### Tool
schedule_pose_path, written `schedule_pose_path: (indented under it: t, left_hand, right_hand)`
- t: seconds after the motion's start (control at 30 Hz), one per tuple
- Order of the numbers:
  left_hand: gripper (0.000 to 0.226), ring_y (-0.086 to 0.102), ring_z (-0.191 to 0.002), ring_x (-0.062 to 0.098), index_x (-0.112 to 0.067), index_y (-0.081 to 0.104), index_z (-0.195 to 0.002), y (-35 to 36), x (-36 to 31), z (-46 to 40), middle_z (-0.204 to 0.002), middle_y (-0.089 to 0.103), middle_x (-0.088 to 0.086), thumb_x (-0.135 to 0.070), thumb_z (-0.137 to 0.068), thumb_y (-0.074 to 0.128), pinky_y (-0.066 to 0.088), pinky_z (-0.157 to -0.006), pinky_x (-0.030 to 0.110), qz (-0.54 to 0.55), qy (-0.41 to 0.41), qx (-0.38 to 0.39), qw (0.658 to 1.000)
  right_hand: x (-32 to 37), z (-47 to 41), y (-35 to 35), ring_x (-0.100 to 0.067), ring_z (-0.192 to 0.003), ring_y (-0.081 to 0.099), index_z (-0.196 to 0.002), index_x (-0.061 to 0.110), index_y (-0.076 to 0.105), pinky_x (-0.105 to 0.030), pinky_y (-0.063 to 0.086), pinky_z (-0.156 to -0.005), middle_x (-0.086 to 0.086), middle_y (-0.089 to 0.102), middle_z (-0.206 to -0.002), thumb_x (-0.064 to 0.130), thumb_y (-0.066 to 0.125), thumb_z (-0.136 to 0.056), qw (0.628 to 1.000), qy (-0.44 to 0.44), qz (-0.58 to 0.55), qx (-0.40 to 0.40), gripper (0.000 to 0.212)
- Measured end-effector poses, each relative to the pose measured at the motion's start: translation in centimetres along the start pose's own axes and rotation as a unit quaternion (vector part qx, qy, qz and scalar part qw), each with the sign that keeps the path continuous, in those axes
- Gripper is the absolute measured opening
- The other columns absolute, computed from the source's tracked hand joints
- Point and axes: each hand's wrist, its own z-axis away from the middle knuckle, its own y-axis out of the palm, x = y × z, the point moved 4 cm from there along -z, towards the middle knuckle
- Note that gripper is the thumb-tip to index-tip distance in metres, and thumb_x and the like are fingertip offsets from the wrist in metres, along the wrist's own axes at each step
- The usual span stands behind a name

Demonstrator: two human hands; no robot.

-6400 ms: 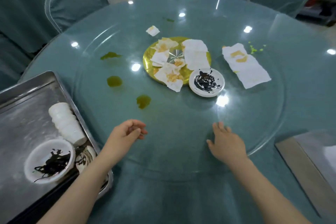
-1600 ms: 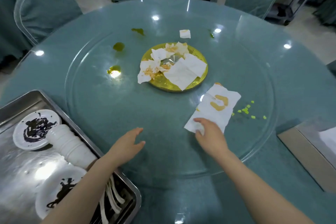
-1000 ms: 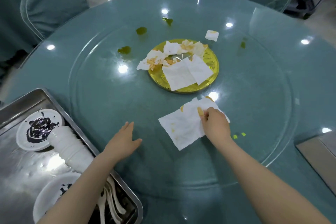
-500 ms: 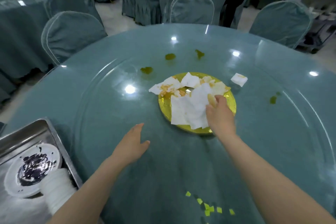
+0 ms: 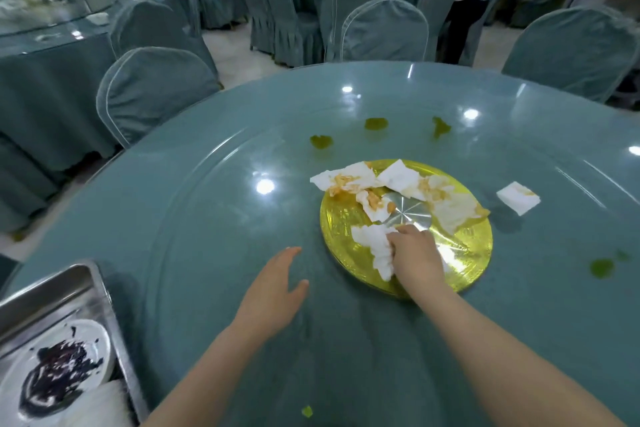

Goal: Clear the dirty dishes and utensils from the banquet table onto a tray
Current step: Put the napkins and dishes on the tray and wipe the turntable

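Bunching crumpled napkin [image 5: 375, 250] on gold plate [image 5: 464, 255], right hand [image 5: 417, 255] has fingers curled round it; napkin lay flat at 4 o'clock of plate a second ago, now on plate's 7 o'clock rim. Left hand [image 5: 273, 291] flat, holding nothing. Tray [image 5: 59, 291] at 8 o'clock. Stray napkin [image 5: 517, 198] at 3 o'clock remains. Litter consolidated; plate likely lifts next.

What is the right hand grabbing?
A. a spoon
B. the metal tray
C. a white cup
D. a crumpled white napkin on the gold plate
D: the right hand has its fingers curled round a crumpled white napkin lying on the gold plate, while the left hand is spread open over the glass and the metal tray sits off at the near left.
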Motion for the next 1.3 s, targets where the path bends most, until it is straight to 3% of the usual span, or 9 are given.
schedule_pose_path:
  t: [0.1,0.4,0.53,0.6,0.67,0.73,0.8,0.97,1.3]
  left_hand:
    - [0.056,0.030,-0.139,0.009,-0.027,0.030,-0.146,0.5,0.1,0.2,-0.153,0.030,-0.009,-0.026,-0.094,0.052,0.024,-0.110,0.024,0.008,-0.008,0.009,1.000]
    - [0.056,0.034,-0.136,0.009,-0.030,0.030,-0.145,2.9,-2.2,-0.8,-0.151,0.033,-0.011,-0.027,-0.094,0.053,0.027,-0.107,0.024,0.015,-0.007,0.032,0.999]
    - [0.055,0.038,-0.134,0.011,-0.033,0.030,-0.143,3.8,-2.7,-1.1,-0.151,0.032,-0.011,-0.027,-0.093,0.053,0.031,-0.106,0.027,0.003,0.008,0.036,0.999]
    - [0.055,0.047,-0.125,0.015,-0.035,0.030,-0.143,4.0,-2.8,-1.6,-0.149,0.033,-0.014,-0.028,-0.093,0.052,0.041,-0.100,0.030,0.009,0.003,0.035,0.999]
    - [0.055,0.050,-0.119,0.012,-0.034,0.030,-0.143,4.2,-3.0,-2.3,-0.148,0.033,-0.015,-0.027,-0.093,0.053,0.042,-0.097,0.028,0.017,0.010,0.031,0.999]
    - [0.055,0.042,-0.127,0.006,-0.032,0.031,-0.143,4.3,-3.2,-2.9,-0.149,0.034,-0.014,-0.026,-0.093,0.054,0.031,-0.102,0.022,0.010,0.028,0.023,0.999]
    - [0.055,0.035,-0.134,0.006,-0.031,0.032,-0.143,4.5,-3.5,-3.3,-0.149,0.034,-0.013,-0.026,-0.093,0.054,0.027,-0.104,0.020,0.006,0.035,0.017,0.999]
    - [0.054,0.036,-0.134,0.008,-0.029,0.033,-0.143,5.8,-4.9,-2.4,-0.149,0.034,-0.013,-0.024,-0.093,0.053,0.028,-0.105,0.021,0.005,0.042,0.032,0.999]
    - [0.063,0.033,-0.136,0.025,-0.017,0.019,-0.146,9.8,-7.8,1.6,-0.148,0.033,0.005,-0.029,-0.093,0.050,0.019,-0.116,0.038,-0.082,0.022,0.090,0.992]
  right_hand:
    - [-0.3,0.2,-1.1,-0.024,-0.077,0.051,-0.070,0.013,0.064,-0.028,0.033,-0.064,0.001,0.048,-0.075,-0.001,0.050,-0.071,0.998,-0.020,-0.065,-0.007,0.020]
    - [-6.9,-1.4,-5.7,-0.039,-0.099,0.050,-0.100,0.005,0.069,-0.035,0.038,-0.081,-0.016,0.061,-0.110,-0.004,0.052,-0.079,0.973,0.038,-0.127,-0.189,0.029]
    - [-10.1,-3.8,-3.7,-0.031,-0.139,0.021,-0.135,0.026,0.046,-0.042,0.019,-0.110,-0.008,0.039,-0.145,0.039,0.045,-0.092,0.997,0.077,-0.015,-0.002,0.045]
    - [-10.6,-4.3,-2.1,-0.032,-0.143,0.007,-0.143,0.036,0.029,-0.049,0.016,-0.111,-0.004,0.024,-0.153,0.057,0.040,-0.090,0.992,0.108,0.001,0.072,0.058]
    - [-10.1,-4.3,-1.5,-0.035,-0.135,0.025,-0.136,0.027,0.043,-0.046,0.026,-0.105,-0.007,0.035,-0.146,0.043,0.042,-0.093,0.995,0.095,0.026,0.032,0.046]
    - [-9.3,-3.9,-1.6,-0.037,-0.111,0.048,-0.115,0.010,0.062,-0.039,0.034,-0.092,-0.014,0.057,-0.117,0.013,0.049,-0.088,0.997,0.034,0.012,-0.067,0.031]
    - [-9.4,-3.2,-1.6,-0.036,-0.098,0.053,-0.110,0.007,0.066,-0.036,0.036,-0.082,-0.014,0.063,-0.103,-0.001,0.052,-0.079,0.997,0.006,-0.016,-0.079,0.035]
    - [-9.9,-0.4,-1.6,-0.031,-0.091,0.055,-0.104,0.015,0.072,-0.028,0.025,-0.063,-0.007,0.066,-0.095,-0.005,0.055,-0.070,0.998,-0.031,-0.031,-0.037,0.043]
    - [-7.7,7.8,-1.9,-0.025,-0.100,0.055,-0.117,0.027,0.068,-0.021,0.030,-0.071,0.000,0.068,-0.105,-0.004,0.050,-0.078,0.989,-0.111,-0.082,0.052,0.053]
